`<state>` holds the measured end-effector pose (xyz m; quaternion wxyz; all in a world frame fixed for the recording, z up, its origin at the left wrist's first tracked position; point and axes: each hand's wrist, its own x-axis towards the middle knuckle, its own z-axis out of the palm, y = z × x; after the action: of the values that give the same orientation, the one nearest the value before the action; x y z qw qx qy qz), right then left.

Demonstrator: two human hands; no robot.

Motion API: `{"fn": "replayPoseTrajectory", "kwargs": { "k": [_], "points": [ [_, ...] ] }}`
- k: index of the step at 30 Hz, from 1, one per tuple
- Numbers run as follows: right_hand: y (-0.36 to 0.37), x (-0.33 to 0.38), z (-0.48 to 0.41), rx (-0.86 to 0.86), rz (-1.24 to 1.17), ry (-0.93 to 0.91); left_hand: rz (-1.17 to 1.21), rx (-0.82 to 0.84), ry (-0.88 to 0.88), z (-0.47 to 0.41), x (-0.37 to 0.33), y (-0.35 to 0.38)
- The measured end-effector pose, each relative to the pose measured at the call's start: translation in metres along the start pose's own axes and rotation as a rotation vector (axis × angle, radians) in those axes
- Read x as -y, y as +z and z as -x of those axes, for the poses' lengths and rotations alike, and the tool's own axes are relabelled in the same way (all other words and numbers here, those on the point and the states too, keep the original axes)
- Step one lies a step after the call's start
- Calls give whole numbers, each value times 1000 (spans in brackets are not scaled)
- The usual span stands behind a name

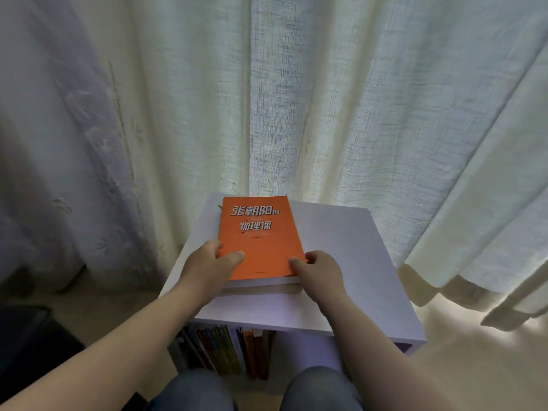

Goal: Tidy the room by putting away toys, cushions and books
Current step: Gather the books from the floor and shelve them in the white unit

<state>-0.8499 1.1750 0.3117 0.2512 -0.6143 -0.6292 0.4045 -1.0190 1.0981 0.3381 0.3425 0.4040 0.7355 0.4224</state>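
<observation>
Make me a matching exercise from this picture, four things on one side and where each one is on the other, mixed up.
1. orange book
2. row of books
3. curtain
4. left hand

A. hangs behind the white shelf
B. grips the orange cover's left edge
C. flat over the shelf's top
D. upright inside the shelf

Pairs: 1-C, 2-D, 3-A, 4-B.

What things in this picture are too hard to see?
All in the head view:
- Lower book: the orange book covers it; only an edge shows.
- Shelf books: tops hidden by the cabinet top; spines too blurred to read.
- Fingers of left hand and right hand: mostly tucked beside or under the book.
- Dark thing: cut off by the left edge.
</observation>
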Motion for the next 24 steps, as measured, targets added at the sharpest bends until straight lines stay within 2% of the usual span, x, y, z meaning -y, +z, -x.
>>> {"fn": "replayPoseTrajectory", "kwargs": {
  "k": [7,12,16,24],
  "points": [
    [-31,-31,-7,93,-291,126,-83,73,24,4,-8,30],
    [-64,-69,6,-13,-314,135,-143,154,88,21,-21,64],
    [-96,-99,22,-50,-416,219,-241,231,152,34,-30,94],
    [-140,-129,50,-55,-224,122,-273,298,208,49,-30,137]
  ]
}}
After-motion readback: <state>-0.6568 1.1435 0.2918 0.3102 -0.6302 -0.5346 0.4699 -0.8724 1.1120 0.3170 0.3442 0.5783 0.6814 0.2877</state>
